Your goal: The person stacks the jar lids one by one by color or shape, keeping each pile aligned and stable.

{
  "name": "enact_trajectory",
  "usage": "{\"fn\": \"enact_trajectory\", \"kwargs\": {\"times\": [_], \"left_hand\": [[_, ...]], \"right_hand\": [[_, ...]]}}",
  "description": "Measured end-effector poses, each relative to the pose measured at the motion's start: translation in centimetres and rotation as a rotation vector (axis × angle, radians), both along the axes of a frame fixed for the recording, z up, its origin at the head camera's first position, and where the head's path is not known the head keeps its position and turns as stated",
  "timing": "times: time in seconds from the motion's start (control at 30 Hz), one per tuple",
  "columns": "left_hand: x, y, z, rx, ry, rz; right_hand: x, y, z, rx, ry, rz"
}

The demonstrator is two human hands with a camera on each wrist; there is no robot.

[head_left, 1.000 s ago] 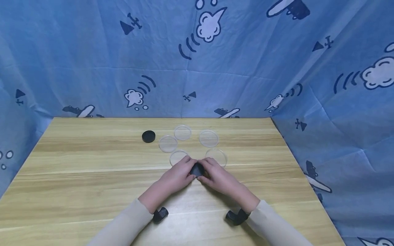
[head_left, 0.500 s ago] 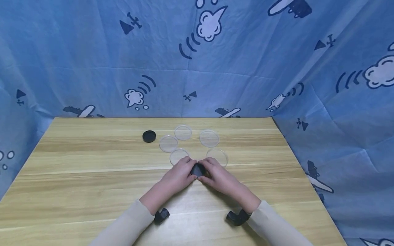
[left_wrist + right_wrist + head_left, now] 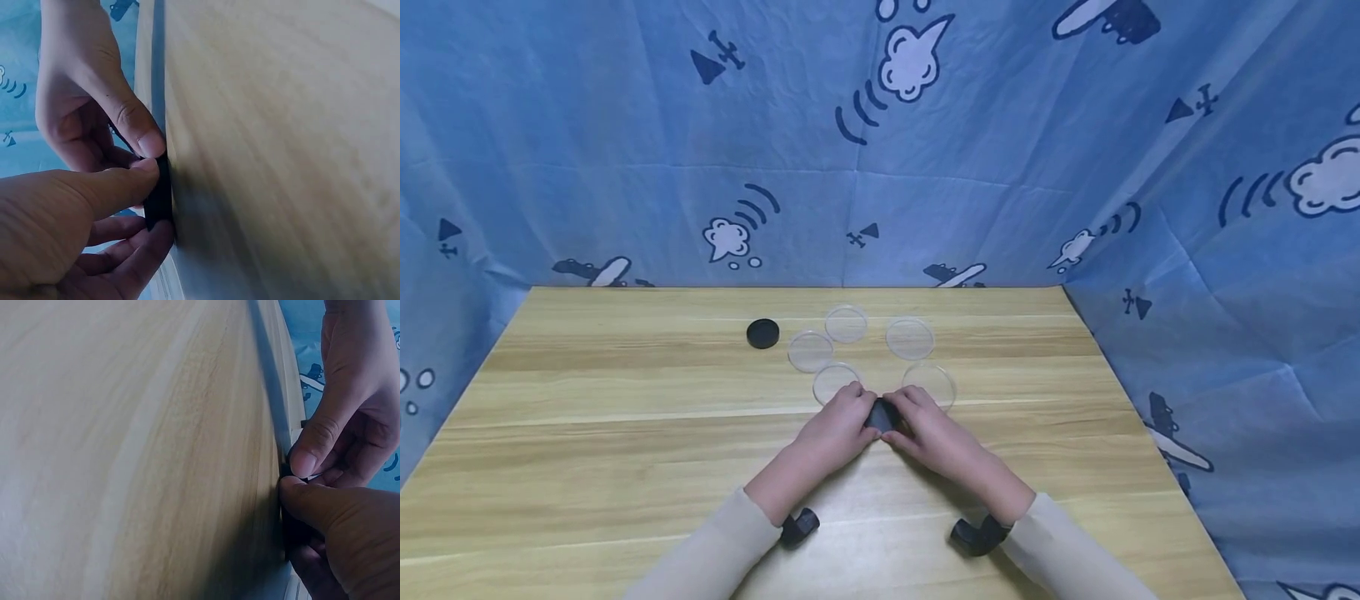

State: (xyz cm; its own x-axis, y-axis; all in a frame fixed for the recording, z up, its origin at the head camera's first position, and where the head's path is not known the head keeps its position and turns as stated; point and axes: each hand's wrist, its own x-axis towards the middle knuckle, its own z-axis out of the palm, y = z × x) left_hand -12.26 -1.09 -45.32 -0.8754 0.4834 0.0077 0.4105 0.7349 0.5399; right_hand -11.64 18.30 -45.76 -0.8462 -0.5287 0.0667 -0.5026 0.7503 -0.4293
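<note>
Both hands meet at the middle of the table around a small black disc [image 3: 882,415]. My left hand [image 3: 837,427] pinches its left side, thumb on the near edge and fingers farther round. From the other side my right hand [image 3: 931,429] grips it in the same way, the two thumbs close together. Both wrist views show the disc as a thin black edge low over the table, mostly covered by fingers. A clear round dish [image 3: 831,379] lies just beyond the left fingers, and another clear dish [image 3: 938,382] is partly hidden behind the right hand.
Farther back on the wooden table [image 3: 625,467] lie more clear round dishes, among them one on the right [image 3: 910,339]. A black shallow round lid [image 3: 763,333] sits to their left. A blue patterned curtain [image 3: 805,125] hangs behind and at the sides.
The left wrist and sleeve have shifted slightly to the right. Both hands keep their hold on the black disc, and the dishes stay where they were.
</note>
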Motion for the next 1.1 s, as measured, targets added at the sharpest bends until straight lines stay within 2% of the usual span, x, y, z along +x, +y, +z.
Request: {"fn": "enact_trajectory", "kwargs": {"times": [0.33,0.57,0.8,1.1], "left_hand": [[0.0,0.3,0.0,-0.024,0.007,-0.005],[0.1,-0.5,0.1,0.086,-0.014,0.006],[0.0,-1.9,0.5,0.173,0.01,0.018],[0.0,-4.1,0.7,0.205,0.017,0.049]], "right_hand": [[0.2,0.3,-0.3,-0.003,-0.006,0.011],[0.0,0.6,-0.1,-0.066,-0.019,0.004],[-0.4,0.0,0.5,-0.122,-0.018,0.029],[-1.0,-1.8,1.1,-0.137,-0.039,0.071]]}}
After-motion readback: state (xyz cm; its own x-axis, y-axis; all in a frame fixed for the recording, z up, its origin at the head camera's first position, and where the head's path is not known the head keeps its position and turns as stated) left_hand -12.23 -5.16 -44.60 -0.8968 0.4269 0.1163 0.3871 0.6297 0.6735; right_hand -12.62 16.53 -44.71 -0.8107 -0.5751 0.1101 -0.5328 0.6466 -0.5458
